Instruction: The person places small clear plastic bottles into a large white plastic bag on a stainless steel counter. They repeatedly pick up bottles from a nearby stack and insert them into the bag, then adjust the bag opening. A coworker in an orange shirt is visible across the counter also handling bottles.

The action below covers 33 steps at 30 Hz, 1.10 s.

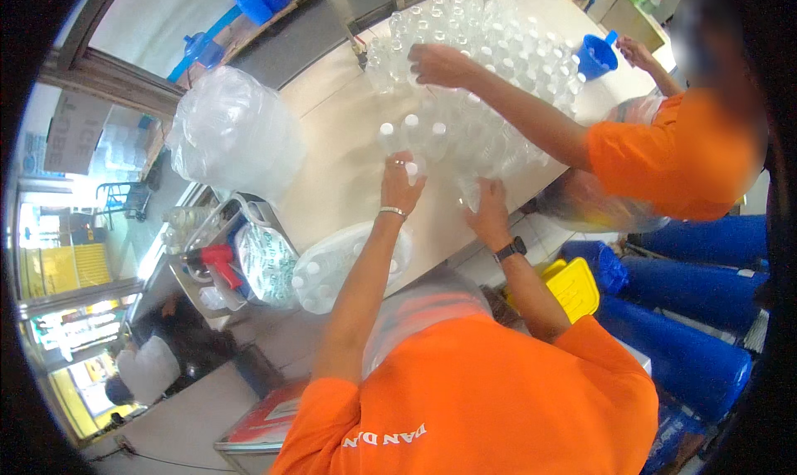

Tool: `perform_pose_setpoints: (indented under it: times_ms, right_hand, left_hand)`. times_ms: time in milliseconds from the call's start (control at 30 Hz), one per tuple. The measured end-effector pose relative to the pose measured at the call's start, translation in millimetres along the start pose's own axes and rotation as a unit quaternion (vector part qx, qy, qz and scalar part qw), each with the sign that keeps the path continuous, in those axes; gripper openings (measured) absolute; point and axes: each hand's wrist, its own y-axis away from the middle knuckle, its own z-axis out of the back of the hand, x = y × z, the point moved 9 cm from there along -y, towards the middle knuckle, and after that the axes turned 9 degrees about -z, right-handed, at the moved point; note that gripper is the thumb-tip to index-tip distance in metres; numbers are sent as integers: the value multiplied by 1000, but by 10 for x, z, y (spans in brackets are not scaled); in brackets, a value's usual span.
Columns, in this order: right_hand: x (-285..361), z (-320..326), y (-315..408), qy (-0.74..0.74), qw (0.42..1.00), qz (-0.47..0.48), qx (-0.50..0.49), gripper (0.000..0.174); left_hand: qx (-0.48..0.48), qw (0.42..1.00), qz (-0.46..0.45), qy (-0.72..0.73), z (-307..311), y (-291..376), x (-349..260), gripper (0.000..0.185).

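Observation:
My left hand (401,185), with a ring and a bracelet, is closed around a clear plastic bottle with a white cap (411,169). Just beyond it stand several more white-capped bottles (411,126) on the pale table (336,182). Near the table's front edge, my right hand (489,210), with a dark watch at the wrist, grips a clear bottle (470,195) that is blurred and partly hidden by the fingers. A large crowd of clear bottles (523,58), some capped and some uncapped, fills the far right of the table.
A co-worker in an orange sleeve (622,151) reaches over the bottles with one hand (439,64); the other is beside a blue pitcher (596,58). A bag of bottles (324,282), a big plastic bag (233,133) and a red heat gun (218,263) are left. Blue drums (679,344) lie right.

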Motion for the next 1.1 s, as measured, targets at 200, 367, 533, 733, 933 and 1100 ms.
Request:
perform_pose_setpoints:
  times_ms: [200,367,533,733,933,1100]
  right_hand:
    - [-291,-329,431,-67,978,-107,167,106]
    - [-95,-512,1027,-187,847,-184,463,95]
    - [913,-302,1797,-365,667,-110,640,86]
    - [1876,-473,2239,-532,592,-185,576,72]
    - [1956,-1191,2470,-605,611,-289,421,56]
    - [1928,-1844,2553,-636,557,-398,355,49]
  left_hand:
    - [40,995,93,19,346,38,132,67]
    - [65,995,68,-44,1217,55,-6,75]
    - [85,996,-14,-30,2455,314,-179,60]
    - [106,989,-99,32,3136,867,-221,50]
    - [210,974,-79,15,2404,1375,182,56]
    - [279,960,-16,-28,1607,1789,492,67]
